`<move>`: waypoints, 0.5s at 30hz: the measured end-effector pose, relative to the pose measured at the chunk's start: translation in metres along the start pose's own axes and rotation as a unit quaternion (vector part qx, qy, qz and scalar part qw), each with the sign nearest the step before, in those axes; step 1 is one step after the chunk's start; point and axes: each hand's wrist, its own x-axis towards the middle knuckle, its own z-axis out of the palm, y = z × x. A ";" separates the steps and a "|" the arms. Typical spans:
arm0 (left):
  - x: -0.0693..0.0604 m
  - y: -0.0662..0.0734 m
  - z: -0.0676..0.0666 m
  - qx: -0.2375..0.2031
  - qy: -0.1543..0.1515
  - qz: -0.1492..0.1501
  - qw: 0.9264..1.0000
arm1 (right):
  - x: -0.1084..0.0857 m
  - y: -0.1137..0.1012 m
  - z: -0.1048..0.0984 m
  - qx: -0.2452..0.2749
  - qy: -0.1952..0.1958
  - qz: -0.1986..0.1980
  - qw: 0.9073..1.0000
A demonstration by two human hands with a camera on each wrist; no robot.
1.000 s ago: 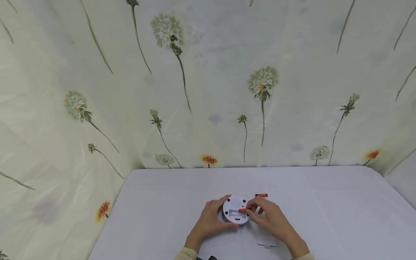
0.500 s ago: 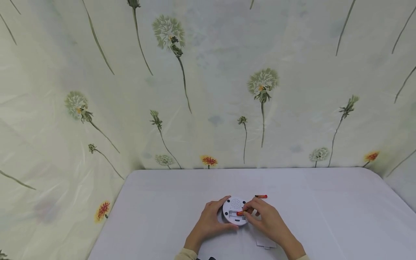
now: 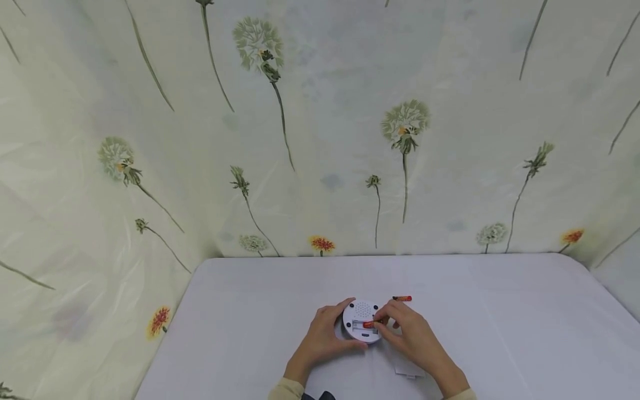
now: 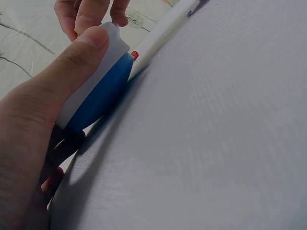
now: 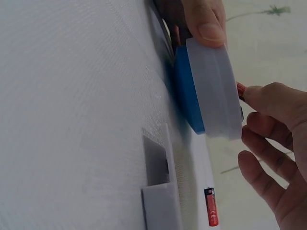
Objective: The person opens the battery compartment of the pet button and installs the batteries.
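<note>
A round white device [image 3: 362, 311] with dark feet and a blue lower part [image 5: 188, 91] lies back side up, its rectangular battery slot exposed. My left hand [image 3: 326, 336] grips its left side, thumb at the near edge and fingers round the far edge. Between thumb and fingertips my right hand [image 3: 411, 336] pinches a red battery [image 3: 368, 324], tilted at the slot; the fingers hide its right end. In the right wrist view, the battery [image 5: 241, 90] shows at the thumb tip of my right hand [image 5: 283, 129].
Beyond my right hand, a second red battery [image 3: 402, 298] lies on the white-covered table [image 3: 250, 300]. A white cover piece [image 3: 409, 369] with a small tab rests near my right wrist. A flower-patterned cloth [image 3: 330, 139] hangs behind the table.
My right hand has moved slightly left and turned, shifting the pinched battery's tip within the slot area. My left hand keeps its grip on the device.
</note>
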 end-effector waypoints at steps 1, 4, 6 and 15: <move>0.000 0.000 0.000 0.000 0.000 -0.001 1.000 | 0.000 0.000 0.000 -0.001 -0.001 0.001 1.000; 0.000 0.000 0.000 -0.002 -0.001 -0.003 1.000 | 0.000 -0.001 0.001 0.005 0.002 0.000 1.000; -0.001 0.000 0.000 -0.003 0.000 -0.002 1.000 | 0.000 -0.002 0.002 0.008 0.005 -0.003 1.000; 0.000 -0.002 0.001 0.000 0.006 0.007 1.000 | 0.000 -0.003 0.006 0.002 0.008 -0.002 1.000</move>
